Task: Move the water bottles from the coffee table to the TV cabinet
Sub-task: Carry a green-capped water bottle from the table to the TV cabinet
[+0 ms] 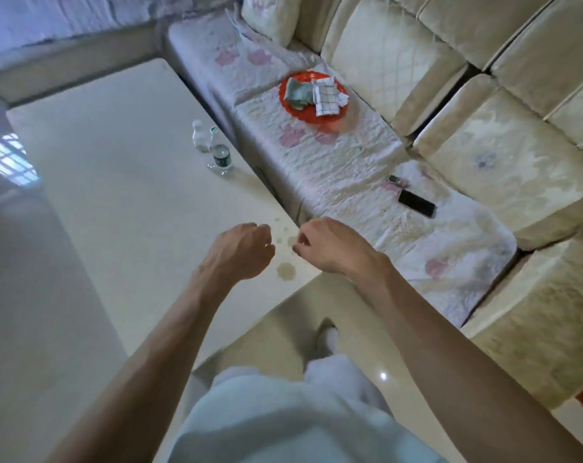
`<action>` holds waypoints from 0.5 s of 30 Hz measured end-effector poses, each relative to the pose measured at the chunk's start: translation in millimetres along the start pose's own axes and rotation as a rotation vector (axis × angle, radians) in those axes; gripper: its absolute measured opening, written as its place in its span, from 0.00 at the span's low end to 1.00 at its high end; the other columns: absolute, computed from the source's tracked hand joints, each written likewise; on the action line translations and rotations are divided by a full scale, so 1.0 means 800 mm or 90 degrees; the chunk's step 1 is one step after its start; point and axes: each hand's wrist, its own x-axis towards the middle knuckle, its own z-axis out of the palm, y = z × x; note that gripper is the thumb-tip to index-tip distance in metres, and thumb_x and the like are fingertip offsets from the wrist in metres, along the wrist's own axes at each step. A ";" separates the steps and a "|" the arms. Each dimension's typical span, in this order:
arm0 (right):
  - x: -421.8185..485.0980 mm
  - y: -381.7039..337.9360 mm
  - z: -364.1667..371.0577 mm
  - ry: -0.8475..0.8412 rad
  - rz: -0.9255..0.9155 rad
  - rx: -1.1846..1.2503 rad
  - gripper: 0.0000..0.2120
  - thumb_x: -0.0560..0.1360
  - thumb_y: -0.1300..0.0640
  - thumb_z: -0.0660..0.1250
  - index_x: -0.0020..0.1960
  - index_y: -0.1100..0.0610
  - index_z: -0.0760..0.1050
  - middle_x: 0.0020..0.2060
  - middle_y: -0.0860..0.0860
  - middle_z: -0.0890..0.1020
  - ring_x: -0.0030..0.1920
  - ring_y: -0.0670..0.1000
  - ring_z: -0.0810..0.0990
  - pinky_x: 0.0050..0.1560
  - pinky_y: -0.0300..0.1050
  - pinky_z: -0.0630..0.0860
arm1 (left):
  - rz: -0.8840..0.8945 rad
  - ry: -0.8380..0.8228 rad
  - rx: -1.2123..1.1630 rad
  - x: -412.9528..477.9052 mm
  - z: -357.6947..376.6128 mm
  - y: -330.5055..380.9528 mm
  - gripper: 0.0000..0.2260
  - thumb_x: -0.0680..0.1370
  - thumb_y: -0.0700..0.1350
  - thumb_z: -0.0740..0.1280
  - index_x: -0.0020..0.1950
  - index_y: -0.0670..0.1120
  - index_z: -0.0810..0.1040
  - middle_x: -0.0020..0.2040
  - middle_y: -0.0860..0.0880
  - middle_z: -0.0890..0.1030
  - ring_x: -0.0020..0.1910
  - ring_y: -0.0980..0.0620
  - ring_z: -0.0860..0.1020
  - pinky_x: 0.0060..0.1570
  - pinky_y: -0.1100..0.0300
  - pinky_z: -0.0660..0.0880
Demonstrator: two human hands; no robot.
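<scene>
Two clear water bottles stand upright side by side on the cream coffee table (pixel 116 182), near its sofa-side edge. The nearer bottle (pixel 220 153) has a green label and cap; the farther bottle (pixel 200 137) has a white cap. My left hand (pixel 241 250) and my right hand (pixel 327 243) hover over the table's near corner, well short of the bottles. Both have loosely curled fingers and hold nothing. The TV cabinet is out of view.
A cream sofa (pixel 434 105) with a quilted cover runs along the table's right side. On it lie a red plate (pixel 312 93) with folded cloths and a black phone (pixel 416 203). Ring stains (pixel 285 270) mark the table's near corner. Glossy floor lies on the left.
</scene>
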 end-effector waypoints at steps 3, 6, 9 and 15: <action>0.017 0.056 -0.031 -0.019 -0.032 0.016 0.15 0.75 0.50 0.61 0.42 0.60 0.80 0.39 0.54 0.82 0.41 0.56 0.81 0.44 0.54 0.79 | -0.076 0.016 -0.022 0.019 -0.005 0.044 0.13 0.80 0.51 0.58 0.55 0.45 0.78 0.52 0.46 0.82 0.50 0.43 0.81 0.47 0.52 0.79; 0.039 0.101 -0.061 -0.048 -0.047 -0.009 0.15 0.74 0.52 0.61 0.35 0.60 0.76 0.32 0.54 0.80 0.36 0.56 0.79 0.36 0.51 0.75 | -0.140 0.025 -0.037 0.028 -0.013 0.066 0.13 0.81 0.50 0.58 0.54 0.45 0.78 0.51 0.46 0.82 0.45 0.46 0.81 0.43 0.54 0.78; 0.072 0.115 -0.081 -0.065 -0.076 -0.012 0.15 0.75 0.53 0.61 0.32 0.59 0.72 0.29 0.52 0.75 0.31 0.52 0.74 0.31 0.48 0.70 | -0.211 0.046 -0.025 0.033 -0.024 0.065 0.13 0.81 0.50 0.58 0.54 0.45 0.78 0.51 0.46 0.82 0.43 0.46 0.79 0.40 0.57 0.73; 0.137 0.071 -0.092 -0.088 -0.172 -0.034 0.13 0.76 0.51 0.62 0.47 0.58 0.81 0.47 0.55 0.83 0.47 0.57 0.80 0.47 0.52 0.77 | -0.274 0.066 -0.041 0.055 -0.033 0.046 0.13 0.80 0.49 0.58 0.53 0.45 0.78 0.50 0.46 0.82 0.47 0.45 0.80 0.44 0.54 0.77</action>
